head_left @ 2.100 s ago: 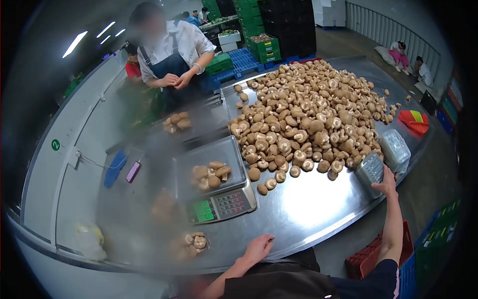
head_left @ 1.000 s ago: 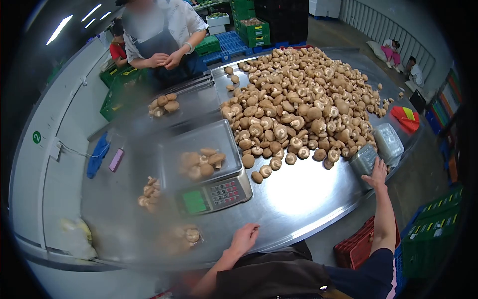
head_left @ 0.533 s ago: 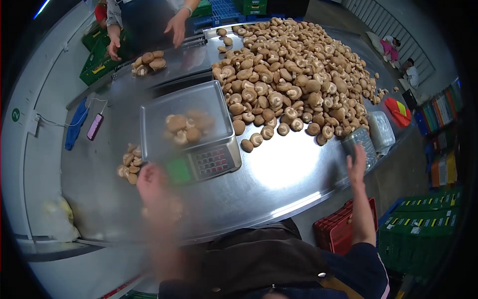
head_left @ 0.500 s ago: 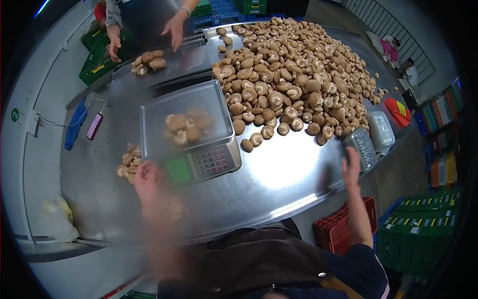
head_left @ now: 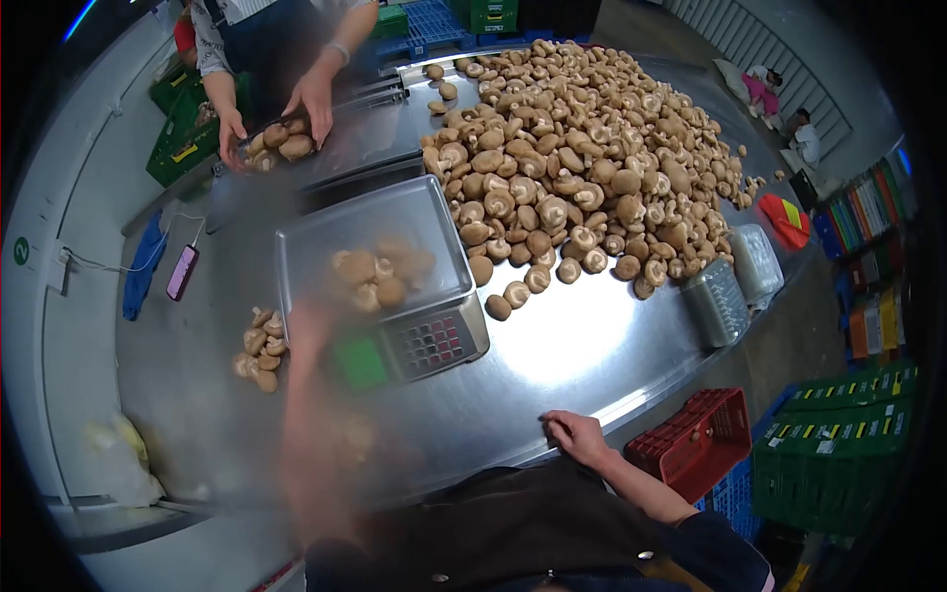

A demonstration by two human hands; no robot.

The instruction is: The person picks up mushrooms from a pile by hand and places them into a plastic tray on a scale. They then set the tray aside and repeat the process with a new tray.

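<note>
A digital scale (head_left: 439,340) with a steel pan (head_left: 326,232) stands on the metal table. Several shiitake mushrooms (head_left: 365,296) lie on the pan, partly hazy in the view. My left hand (head_left: 311,326) is beside the scale's left front corner; blur hides its fingers. A small pile of shiitake mushrooms (head_left: 261,347) lies just left of that hand. My right hand (head_left: 580,437) is at the table's front edge, fingers curled in, and nothing shows in it. A large heap of shiitake mushrooms (head_left: 592,158) covers the back right of the table.
Across the table, a co-worker's hands (head_left: 314,104) are around a few mushrooms. Clear plastic trays (head_left: 717,301) are stacked at the right edge near a red and yellow packet (head_left: 786,221). A red crate (head_left: 691,444) stands below the front edge. A phone (head_left: 182,271) lies at left.
My right hand has moved left and toward my body, from the plastic trays to the front edge, its fingers now curled. My left hand has shifted slightly. The co-worker's hands have closed around mushrooms.
</note>
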